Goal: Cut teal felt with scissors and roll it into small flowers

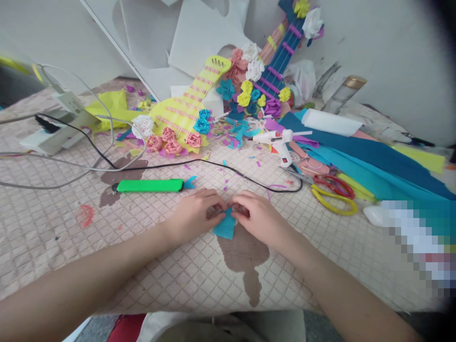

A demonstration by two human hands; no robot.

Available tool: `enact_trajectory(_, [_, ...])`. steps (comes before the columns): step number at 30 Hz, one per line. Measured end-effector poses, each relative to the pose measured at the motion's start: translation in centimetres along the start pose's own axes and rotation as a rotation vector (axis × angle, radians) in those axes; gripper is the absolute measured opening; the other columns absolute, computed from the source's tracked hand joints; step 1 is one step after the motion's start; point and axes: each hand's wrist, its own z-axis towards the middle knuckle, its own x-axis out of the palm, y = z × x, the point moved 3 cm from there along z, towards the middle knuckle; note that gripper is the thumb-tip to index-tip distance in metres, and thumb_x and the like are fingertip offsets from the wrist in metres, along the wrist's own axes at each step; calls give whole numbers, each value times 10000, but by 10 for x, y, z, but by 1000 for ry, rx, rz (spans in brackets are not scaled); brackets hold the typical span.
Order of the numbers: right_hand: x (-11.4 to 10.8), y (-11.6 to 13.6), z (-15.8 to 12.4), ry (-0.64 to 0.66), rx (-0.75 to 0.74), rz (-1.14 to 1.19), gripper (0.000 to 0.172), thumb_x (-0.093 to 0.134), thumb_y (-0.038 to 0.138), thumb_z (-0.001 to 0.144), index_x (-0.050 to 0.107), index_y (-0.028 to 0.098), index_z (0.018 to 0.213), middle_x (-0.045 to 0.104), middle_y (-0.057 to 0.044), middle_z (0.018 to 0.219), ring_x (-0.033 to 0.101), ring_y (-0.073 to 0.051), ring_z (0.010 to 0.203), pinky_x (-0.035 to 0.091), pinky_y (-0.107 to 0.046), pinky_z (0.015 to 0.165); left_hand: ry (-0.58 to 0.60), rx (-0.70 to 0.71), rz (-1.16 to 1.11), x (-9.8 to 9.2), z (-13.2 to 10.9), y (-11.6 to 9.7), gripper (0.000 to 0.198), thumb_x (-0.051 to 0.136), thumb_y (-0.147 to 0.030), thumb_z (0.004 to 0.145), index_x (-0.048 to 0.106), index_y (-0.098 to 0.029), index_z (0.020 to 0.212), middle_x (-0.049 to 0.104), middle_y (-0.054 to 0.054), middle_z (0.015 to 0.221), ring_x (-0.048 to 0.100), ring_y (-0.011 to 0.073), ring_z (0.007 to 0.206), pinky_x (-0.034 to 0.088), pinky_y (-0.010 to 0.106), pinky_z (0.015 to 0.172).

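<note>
Both hands pinch the upper edge of a small piece of blue crepe paper just above the cloth. My left hand grips its top left part between thumb and fingers. My right hand holds the top right part the same way, close beside the left. The lower part of the paper hangs free below the fingertips. To the left lies a bright green utility knife, with a blue scrap at its right end.
A white hot glue gun and yellow-red scissors lie to the right, near crepe paper sheets. Behind stand a yellow paper guitar and a blue one with paper flowers. A black cable crosses the patterned tablecloth.
</note>
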Motion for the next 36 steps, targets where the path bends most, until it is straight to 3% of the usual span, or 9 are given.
enact_trajectory(6, [0,1,2,12,4,38,85,602,124,765,605,187,822,572,-2,838,533,-119,715,403,-248,627,4,6,7,0,0,-1,72,555,-196,786,613,-175,822,597,27,779,540,166,781,433,293,712])
enact_trajectory(18, [1,1,4,16,-32,24,98,477,147,846,554,181,797,558,-24,865,541,-141,809,409,-277,714,5,-24,-55,-5,1,-3,102,529,-228,802,601,-169,845,585,23,774,525,142,739,428,261,654])
enact_trajectory(23, [-9,-1,4,1,41,241,94,448,199,856,525,186,803,563,-9,788,537,-120,700,418,-249,618,30,-103,-207,-10,1,-2,202,502,-311,827,615,-178,928,605,14,782,509,117,670,402,225,569])
enact_trajectory(27, [-13,-4,3,96,170,529,128,432,271,861,504,178,811,532,24,651,514,-88,529,396,-210,482,64,-258,-355,-12,0,4,240,472,-340,833,620,-151,821,572,-7,689,470,99,595,370,210,513])
enact_trajectory(31, [-13,-3,2,127,200,576,164,484,315,837,562,171,850,558,23,626,527,-86,503,374,-196,444,135,-271,-452,-13,0,3,253,462,-326,835,583,-139,717,474,-34,597,401,79,540,320,203,479])
enact_trajectory(36, [-10,0,3,120,175,640,162,525,296,810,587,165,738,587,15,650,528,-75,488,388,-199,464,102,-292,-484,-13,-1,3,271,484,-363,818,577,-137,702,452,-35,575,389,79,527,311,205,471])
